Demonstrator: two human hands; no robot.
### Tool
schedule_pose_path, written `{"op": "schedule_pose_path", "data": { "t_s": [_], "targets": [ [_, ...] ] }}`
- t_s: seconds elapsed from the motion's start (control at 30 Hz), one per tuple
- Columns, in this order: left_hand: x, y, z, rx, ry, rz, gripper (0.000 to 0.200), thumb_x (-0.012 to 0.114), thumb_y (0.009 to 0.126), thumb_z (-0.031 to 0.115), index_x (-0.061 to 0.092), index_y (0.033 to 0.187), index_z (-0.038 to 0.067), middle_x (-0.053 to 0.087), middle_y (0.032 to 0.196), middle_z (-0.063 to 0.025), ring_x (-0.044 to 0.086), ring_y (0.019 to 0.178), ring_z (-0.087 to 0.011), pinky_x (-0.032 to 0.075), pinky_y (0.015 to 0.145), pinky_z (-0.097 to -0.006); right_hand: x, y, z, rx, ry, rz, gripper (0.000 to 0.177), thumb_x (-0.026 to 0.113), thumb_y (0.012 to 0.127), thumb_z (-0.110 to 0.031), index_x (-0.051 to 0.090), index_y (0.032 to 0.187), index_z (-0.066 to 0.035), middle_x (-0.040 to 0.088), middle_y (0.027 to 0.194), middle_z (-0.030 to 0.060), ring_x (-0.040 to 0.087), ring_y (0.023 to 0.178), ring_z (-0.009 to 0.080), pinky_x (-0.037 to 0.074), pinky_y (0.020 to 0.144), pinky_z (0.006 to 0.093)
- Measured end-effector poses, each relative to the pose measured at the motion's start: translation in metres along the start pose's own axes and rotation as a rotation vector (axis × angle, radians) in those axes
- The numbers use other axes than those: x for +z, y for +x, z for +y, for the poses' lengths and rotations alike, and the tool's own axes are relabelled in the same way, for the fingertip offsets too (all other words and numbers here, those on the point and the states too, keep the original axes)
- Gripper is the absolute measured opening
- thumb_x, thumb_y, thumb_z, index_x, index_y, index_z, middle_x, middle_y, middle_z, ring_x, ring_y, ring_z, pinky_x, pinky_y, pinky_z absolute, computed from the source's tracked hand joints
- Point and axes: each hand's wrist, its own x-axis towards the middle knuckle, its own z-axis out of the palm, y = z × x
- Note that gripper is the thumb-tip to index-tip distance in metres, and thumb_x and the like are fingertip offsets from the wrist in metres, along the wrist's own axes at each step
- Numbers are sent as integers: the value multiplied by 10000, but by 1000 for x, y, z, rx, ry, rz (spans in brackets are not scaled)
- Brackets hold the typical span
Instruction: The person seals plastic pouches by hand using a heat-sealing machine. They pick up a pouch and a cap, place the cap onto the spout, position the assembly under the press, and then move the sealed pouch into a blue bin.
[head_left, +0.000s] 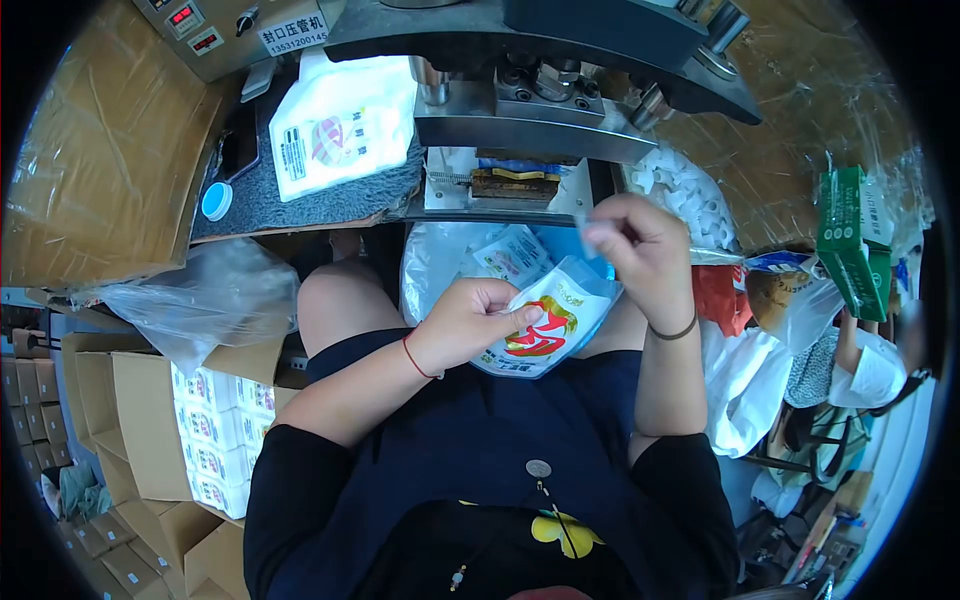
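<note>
My left hand (478, 325) grips a white plastic pouch (540, 345) with red, yellow and green print, thumb on its front, over my lap. My right hand (640, 245) is raised to the right of the pouch, fingers pinched at a small translucent whitish piece (587, 238), blurred. Close behind that hand lies a pile of white plastic pieces (685, 195). Another printed pouch (512, 255) rests below the table edge, beyond the held one. The press machine's metal jaw (515, 185) stands ahead of both hands.
A stack of white printed pouches (345, 130) lies on the blue-grey mat (385, 185), near a blue-lidded cap (216, 201). At left, an open carton (150, 425) holds printed white packs. A green box (855, 245) stands at right, with another person (868, 365) beyond.
</note>
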Motion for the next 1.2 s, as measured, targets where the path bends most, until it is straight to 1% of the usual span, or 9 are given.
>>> {"op": "schedule_pose_path", "data": {
  "t_s": [0.2,0.3,0.53,0.77,0.87,0.93,1.0,1.07,1.2],
  "targets": [
    [15,-3,3,-30,-352,-75,335,652,1025,268,706,1153,-37,738,1033,-53,659,918,-84,545,840,-269,-14,2,-1,-151,-326,-239,199,652,955,-223,679,936,-26,683,849,129,642,835,348,514,750,421],
    [15,-1,1,-86,-424,-166,297,650,1021,193,674,1215,-31,731,1109,-73,668,992,-106,540,910,-287,-16,-1,11,-69,-122,-402,223,631,974,-222,683,1011,-8,665,906,140,624,820,314,497,782,412],
    [-11,14,4,-56,-547,-42,309,684,891,-5,658,1196,-41,732,1128,-133,724,977,-185,579,889,-349,-26,-17,17,-105,-282,-20,216,695,921,-211,691,1031,-25,688,992,153,650,940,358,515,828,427],
    [-46,41,25,-39,-573,76,328,688,911,15,633,1229,-45,721,1158,-147,725,1011,-199,593,896,-350,-19,-59,14,-106,-166,-265,91,717,858,-100,676,895,-28,681,843,113,643,786,311,496,715,395],
    [-45,37,25,-68,-611,59,333,693,927,32,626,1245,-40,716,1178,-143,724,1028,-200,592,918,-359,-56,-106,59,233,412,-679,185,672,971,-191,687,857,-46,701,745,53,682,642,159,503,577,290],
    [-45,35,25,-73,-621,55,334,693,932,37,624,1250,-36,716,1180,-143,723,1034,-202,591,924,-361,-88,-144,96,750,462,-765,330,618,1022,-332,690,923,-26,709,748,52,686,657,125,507,557,249],
    [-44,36,23,-66,-617,47,336,693,937,43,623,1256,-33,715,1182,-144,723,1039,-206,590,927,-362,-94,-192,170,969,394,-361,450,579,1024,-455,684,995,-19,722,795,71,692,642,129,491,534,205],
    [-43,37,23,-52,-635,33,339,691,936,39,622,1261,-32,716,1182,-145,724,1037,-209,591,926,-364,-77,-249,261,1158,-9,122,664,478,1021,-605,670,1182,10,737,946,154,705,764,198,504,610,294],
    [-39,38,21,-47,-621,69,340,684,936,35,621,1263,-35,715,1182,-151,725,1034,-215,593,924,-370,-10,-275,290,1188,787,581,788,430,1015,-664,641,1312,34,710,1126,188,672,1041,232,488,972,324]
  ]
}}
